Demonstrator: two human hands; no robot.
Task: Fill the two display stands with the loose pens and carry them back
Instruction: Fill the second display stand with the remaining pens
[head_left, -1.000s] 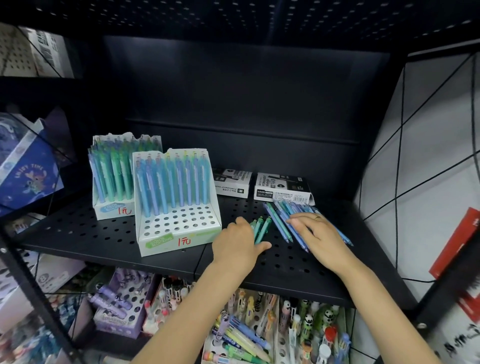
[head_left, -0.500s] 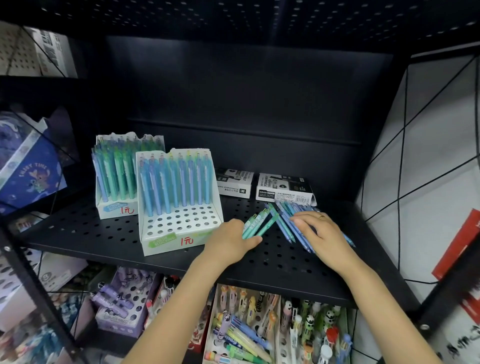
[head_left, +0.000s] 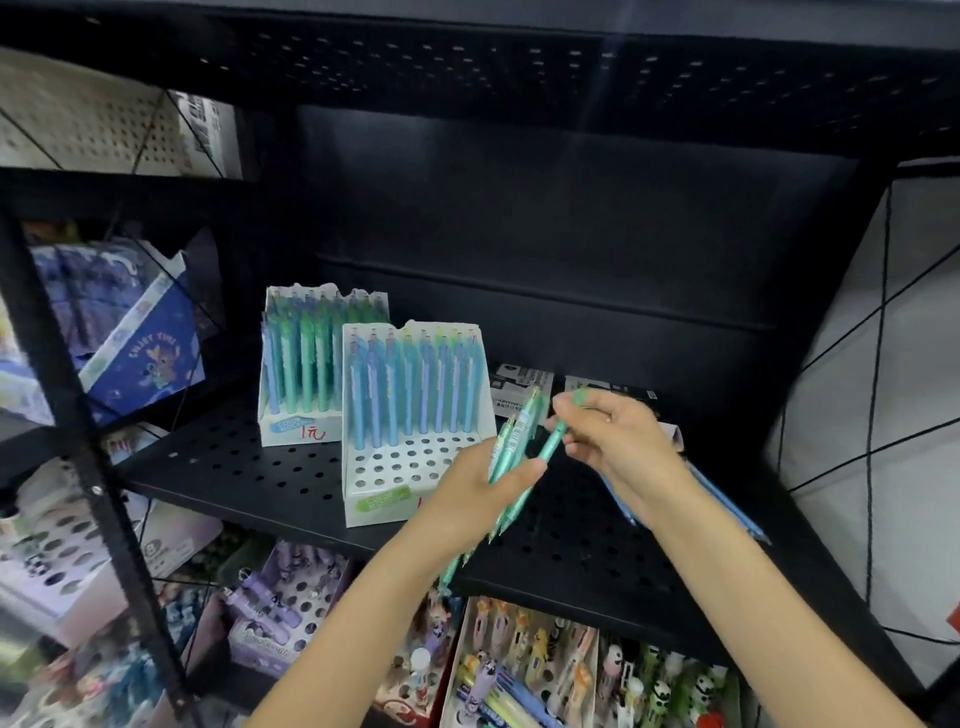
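- Pens for this job sit on a black perforated metal shelf (head_left: 249, 467), the biggest thing in front of me, with a matching perforated panel overhead.
- Front white cardboard display stand (head_left: 410, 467) stands on that shelf, left of my hands. Its back rows carry upright blue pens (head_left: 415, 389); the front rows of round holes are bare. A red handwritten price mark shows on its front lip, partly behind my left wrist.
- Rear white cardboard display stand (head_left: 296, 423) stands just behind and left of the first, packed with green and blue pens, also marked in red.
- Two black-and-white printed boxes (head_left: 519, 389) lie flat at the back of the shelf, partly hidden by my hands.
- My left hand (head_left: 478, 493) is raised above the shelf, fingers and thumb curled round a bundle of teal-green plastic pens (head_left: 514, 441), which slant up to the right.
- My right hand (head_left: 618, 441) is up beside it, pinching a single teal-green pen (head_left: 553, 441) between thumb and fingertips. That pen's lower end meets the bundle.
- Loose blue pens (head_left: 727, 506) lie on the shelf under and to the right of my right wrist; count unclear.
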